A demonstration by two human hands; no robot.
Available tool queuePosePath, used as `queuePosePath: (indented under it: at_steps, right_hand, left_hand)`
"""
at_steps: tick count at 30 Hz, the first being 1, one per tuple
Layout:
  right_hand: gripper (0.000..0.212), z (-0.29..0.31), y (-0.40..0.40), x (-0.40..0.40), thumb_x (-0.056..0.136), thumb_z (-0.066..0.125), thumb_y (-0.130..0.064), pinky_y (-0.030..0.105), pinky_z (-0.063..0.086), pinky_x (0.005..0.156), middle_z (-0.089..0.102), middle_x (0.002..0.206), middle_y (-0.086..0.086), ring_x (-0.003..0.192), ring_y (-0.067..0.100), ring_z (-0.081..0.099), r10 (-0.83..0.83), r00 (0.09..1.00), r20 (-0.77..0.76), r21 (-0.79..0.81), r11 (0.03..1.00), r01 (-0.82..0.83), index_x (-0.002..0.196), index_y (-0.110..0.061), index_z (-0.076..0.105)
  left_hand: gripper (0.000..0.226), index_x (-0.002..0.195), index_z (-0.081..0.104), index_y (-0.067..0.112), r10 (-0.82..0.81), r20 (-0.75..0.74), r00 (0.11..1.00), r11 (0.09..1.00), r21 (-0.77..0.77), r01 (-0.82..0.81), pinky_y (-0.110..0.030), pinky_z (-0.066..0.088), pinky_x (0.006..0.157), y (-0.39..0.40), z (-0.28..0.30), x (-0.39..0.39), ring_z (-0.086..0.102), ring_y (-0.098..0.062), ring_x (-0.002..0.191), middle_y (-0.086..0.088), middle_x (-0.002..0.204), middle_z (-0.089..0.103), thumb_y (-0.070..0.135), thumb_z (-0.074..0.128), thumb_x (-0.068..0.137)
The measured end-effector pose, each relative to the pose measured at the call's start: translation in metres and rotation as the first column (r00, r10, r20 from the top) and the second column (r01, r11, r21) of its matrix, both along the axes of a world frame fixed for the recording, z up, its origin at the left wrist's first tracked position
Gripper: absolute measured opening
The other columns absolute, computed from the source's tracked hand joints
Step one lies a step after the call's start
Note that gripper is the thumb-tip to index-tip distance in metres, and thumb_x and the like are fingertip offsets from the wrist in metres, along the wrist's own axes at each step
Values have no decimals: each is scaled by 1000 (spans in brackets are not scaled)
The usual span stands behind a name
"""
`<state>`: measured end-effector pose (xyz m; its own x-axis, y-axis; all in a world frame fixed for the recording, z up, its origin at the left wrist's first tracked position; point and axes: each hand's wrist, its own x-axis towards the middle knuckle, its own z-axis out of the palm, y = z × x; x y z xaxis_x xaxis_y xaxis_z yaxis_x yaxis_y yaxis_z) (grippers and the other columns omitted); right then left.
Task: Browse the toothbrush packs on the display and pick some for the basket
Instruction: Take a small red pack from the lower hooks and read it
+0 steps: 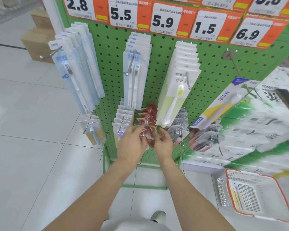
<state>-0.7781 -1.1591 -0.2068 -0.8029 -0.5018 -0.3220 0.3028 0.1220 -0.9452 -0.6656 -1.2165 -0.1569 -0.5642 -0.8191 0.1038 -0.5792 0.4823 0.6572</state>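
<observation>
Your two forearms are bare from the bottom edge of the view up to the wrists, with no sleeve, watch, band or glove visible on either, and your left hand [132, 144] and right hand [162, 144] are likewise bare, with no rings that can be made out. Below the arms a pale grey-white garment [132, 225] shows at the bottom edge, and just beside it the rounded toe of a light-coloured shoe [158, 216].

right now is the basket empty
No, the basket on the floor already holds a toothbrush pack lying along its left side.
</observation>
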Motion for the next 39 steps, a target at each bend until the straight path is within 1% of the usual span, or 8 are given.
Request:
queuePosePath:
  at_steps: [4,6,11,16,22,26,33,39]
  right_hand:
    - [41,-5,-10,-4,103,60,-20,58,61,80,77,103,7,83,33,76,38,998,43,42,998,-39,142,-25,48]
    - [37,-6,-13,-4,104,58,-23,60,60,79,77,100,5,86,36,75,40,999,26,80,996,-42,138,-29,49]
    - [18,-3,-20,-9,105,55,-26,32,56,54,72,88,4,73,22,68,57,998,-8,119,991,-56,121,-22,62]
    - [19,-5,-24,-13,100,62,-22,33,57,67,73,88,4,75,21,66,85,970,-226,279,960,-19,82,-27,66]
    - [15,-10,-25,-10,98,65,-21,26,55,70,70,80,-4,70,13,65,160,890,-428,343,939,-3,104,-12,76]
    - [20,-12,-22,-11,96,68,-18,4,41,55,65,74,-10,64,-3,59,165,864,-475,329,944,1,112,-10,76]
    - [15,-20,-23,-7,98,64,-16,30,53,83,72,102,3,88,18,66,150,862,-485,308,951,8,105,-11,77]
    - [17,-17,-23,-8,101,59,-16,25,43,69,67,90,-4,81,16,61,79,846,-528,312,944,106,96,-11,74]
  left_hand:
    - [49,145,52,29,-72,26,997,997,-16,72,-37,54,83,-4,3,1,65,-21,98,1,134,53,21,55,97]
    - [49,146,50,29,-102,58,993,994,-31,104,-37,54,83,-7,4,1,65,-22,98,-1,132,52,21,54,97]
    - [49,148,46,30,-121,122,985,992,-24,124,-38,56,78,-11,6,-1,66,-21,89,0,129,49,25,51,100]
    - [43,144,52,25,-138,133,982,989,-27,142,-38,54,80,-10,5,-2,66,-24,96,-3,135,49,23,50,100]
    - [41,142,53,26,-127,112,986,992,-2,128,-39,53,78,-8,3,-2,65,-25,96,-3,130,50,23,48,101]
    - [42,142,53,26,-124,114,986,992,-3,125,-41,54,79,-9,3,-1,65,-25,97,-3,128,52,25,48,101]
    - [41,140,55,28,-124,124,985,992,-5,126,-41,54,80,-9,1,-1,64,-25,101,-2,129,53,24,48,100]
    - [40,139,56,25,-132,109,985,991,2,133,-40,53,83,-10,3,1,65,-26,101,-1,134,52,24,50,100]
